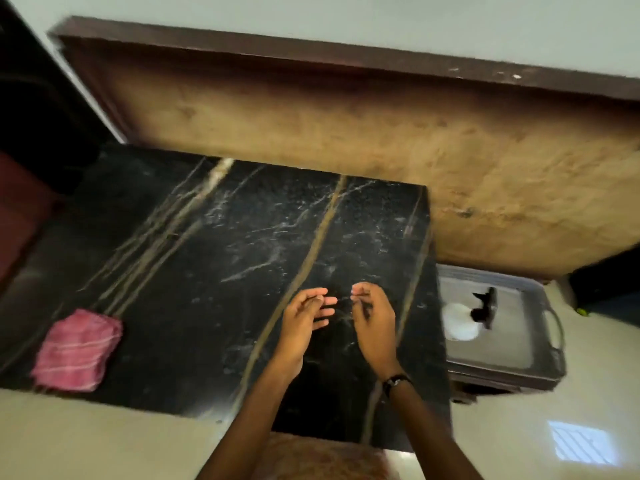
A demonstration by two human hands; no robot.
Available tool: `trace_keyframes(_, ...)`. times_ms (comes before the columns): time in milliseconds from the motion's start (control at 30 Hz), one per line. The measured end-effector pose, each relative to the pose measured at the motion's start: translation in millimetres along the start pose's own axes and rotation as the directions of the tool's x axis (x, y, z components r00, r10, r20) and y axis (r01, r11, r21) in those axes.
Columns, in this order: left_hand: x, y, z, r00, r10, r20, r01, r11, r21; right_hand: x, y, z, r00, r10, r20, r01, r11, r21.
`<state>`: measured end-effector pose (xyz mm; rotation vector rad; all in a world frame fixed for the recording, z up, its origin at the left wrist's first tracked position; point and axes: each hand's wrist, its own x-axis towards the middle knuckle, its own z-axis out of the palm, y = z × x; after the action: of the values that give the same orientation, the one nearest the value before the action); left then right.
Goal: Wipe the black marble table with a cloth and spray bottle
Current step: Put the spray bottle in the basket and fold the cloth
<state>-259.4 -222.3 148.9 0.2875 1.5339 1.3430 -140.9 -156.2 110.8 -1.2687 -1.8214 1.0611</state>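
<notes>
Black marble worktop [214, 258], gold and white veins. Pink striped cloth [77, 350] folded, lying flat near front-left edge, at 9 o'clock from both hands, well apart. Long axis roughly 1-to-7 o'clock. Left hand [304, 327] nearer to cloth; fingers [323, 301] loosely extended, holding nothing. Right hand [375, 323] just beside it, fingers relaxed, slightly curled, empty, hovering over worktop. Spray bottle [479, 311] probably the blurred white and black shape on metal tray [502, 348] at 3 o'clock. Likely next: left reach for cloth.
</notes>
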Motion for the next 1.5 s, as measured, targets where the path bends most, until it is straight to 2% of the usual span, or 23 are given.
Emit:
trace_keyframes(100, -9, 15, -96, 0.985, 0.014, -0.171, -0.023, 0.999, -0.048, -10, -38, 80, 0.984, -0.052, 0.172, 0.048, 0.998, 0.028)
trace_keyframes(200, -20, 23, -199, 0.941, 0.005, -0.338, -0.035, 0.996, -0.082, -23, -73, 166, 0.933, -0.099, 0.346, 0.094, 0.995, 0.032)
trace_keyframes(333, -36, 22, -300, 0.823, -0.038, -0.567, -0.040, 0.991, -0.126, -47, -104, 259, 0.872, -0.069, 0.485, 0.076, 0.997, 0.004)
trace_keyframes(433, -39, 10, -352, 0.697, 0.035, -0.716, -0.031, 0.999, 0.018, -73, -122, 308, 0.820, 0.041, 0.571, -0.005, 0.998, -0.064)
trace_keyframes(500, -35, 1, -375, 0.656, 0.088, -0.750, 0.047, 0.987, 0.157, -88, -132, 332, 0.808, 0.138, 0.573, -0.075, 0.988, -0.132)
trace_keyframes(600, -23, -10, -393, 0.608, 0.122, -0.785, 0.202, 0.932, 0.302, -104, -141, 353, 0.831, 0.253, 0.496, -0.198, 0.967, -0.162)
trace_keyframes(767, -7, -9, -396, 0.661, 0.076, -0.747, 0.236, 0.923, 0.303, -116, -151, 375, 0.827, 0.351, 0.440, -0.308, 0.936, -0.168)
trace_keyframes(933, -5, -6, -404, 0.654, 0.021, -0.756, 0.352, 0.876, 0.329, -112, -150, 385, 0.798, 0.420, 0.433, -0.380, 0.907, -0.179)
trace_keyframes(1100, -4, -4, -420, 0.765, -0.176, -0.619, 0.351, 0.921, 0.172, -101, -145, 379, 0.689, 0.521, 0.504, -0.543, 0.832, -0.119)
trace_keyframes(1267, -11, 16, -382, 0.859, -0.296, -0.416, 0.325, 0.946, -0.002, -77, -132, 333, 0.644, 0.488, 0.589, -0.604, 0.797, 0.001)
trace_keyframes(1400, -8, 32, -321, 0.925, -0.253, -0.284, 0.243, 0.967, -0.070, -50, -124, 262, 0.651, 0.347, 0.675, -0.624, 0.751, 0.216)
trace_keyframes(1500, 0, 39, -265, 0.958, -0.220, -0.187, 0.212, 0.975, -0.058, -33, -112, 210, 0.637, 0.334, 0.695, -0.685, 0.658, 0.312)
